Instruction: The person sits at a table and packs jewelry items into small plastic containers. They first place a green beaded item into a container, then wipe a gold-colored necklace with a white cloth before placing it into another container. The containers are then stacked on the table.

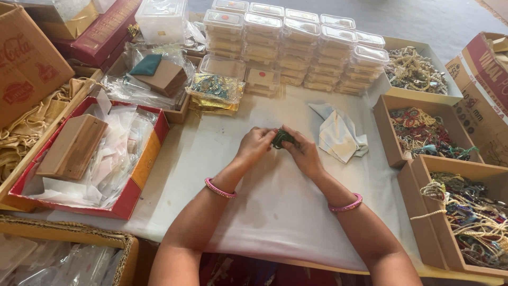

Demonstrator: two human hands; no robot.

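- Centre of frame: left hand (255,143) and right hand (301,152), fingers pinched together on a small dark green beaded piece (282,139), held just above the white cloth-covered table (275,212).
- Right of frame: three open brown cardboard trays (383,127) heaped with multicoloured beaded jewellery.
- Top centre: stacked clear plastic lidded boxes (296,47).
- Left of frame: red cardboard box (132,196) with clear plastic pouches and a plain wooden block (71,145).
- Right of the hands: folded pale blue cloth (338,135).
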